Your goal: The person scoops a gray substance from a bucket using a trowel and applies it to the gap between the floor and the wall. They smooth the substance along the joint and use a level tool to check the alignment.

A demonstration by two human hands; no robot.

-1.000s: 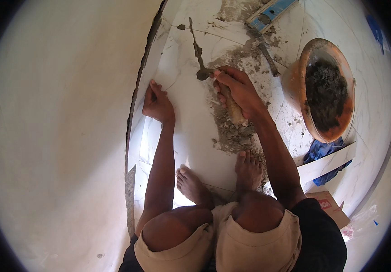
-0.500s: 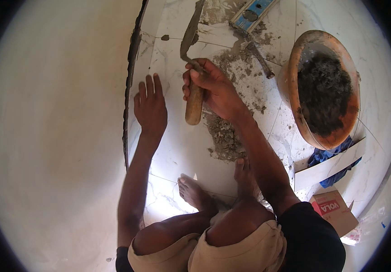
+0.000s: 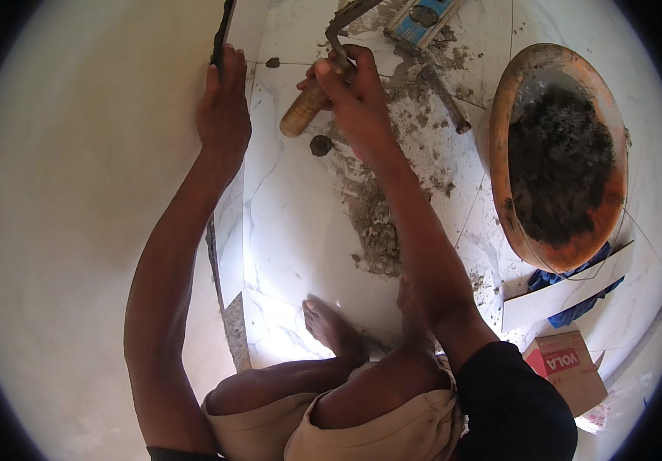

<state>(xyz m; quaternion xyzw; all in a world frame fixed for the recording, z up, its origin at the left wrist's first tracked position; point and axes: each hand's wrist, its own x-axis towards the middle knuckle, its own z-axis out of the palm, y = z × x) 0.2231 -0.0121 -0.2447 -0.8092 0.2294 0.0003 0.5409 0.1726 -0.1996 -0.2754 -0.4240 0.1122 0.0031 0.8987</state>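
Note:
My right hand (image 3: pixel 358 96) is closed around the wooden handle (image 3: pixel 306 110) of a trowel, whose mortar-smeared metal blade (image 3: pixel 355 14) reaches past the top of the view. My left hand (image 3: pixel 224 107) lies with fingers stretched out on the narrow tile strip (image 3: pixel 229 201) along the wall, near its dark, rough edge (image 3: pixel 225 31). A dark round lump of mortar (image 3: pixel 321 145) sits on the white floor tile below the trowel handle. Crumbled mortar (image 3: pixel 377 230) is strewn over the floor beneath my right forearm.
An orange bucket of dark mortar (image 3: pixel 557 169) stands at the right. A blue spirit level (image 3: pixel 419 23) and a dirty metal bar (image 3: pixel 448 104) lie at the far side. Nearer are a white tile offcut (image 3: pixel 569 286) on blue cloth and a cardboard box (image 3: pixel 569 373).
My left hand has moved away and leftward onto the strip's edge. My right hand has shifted away, the trowel tilting so its blade points right. The mortar lump now shows on the floor.

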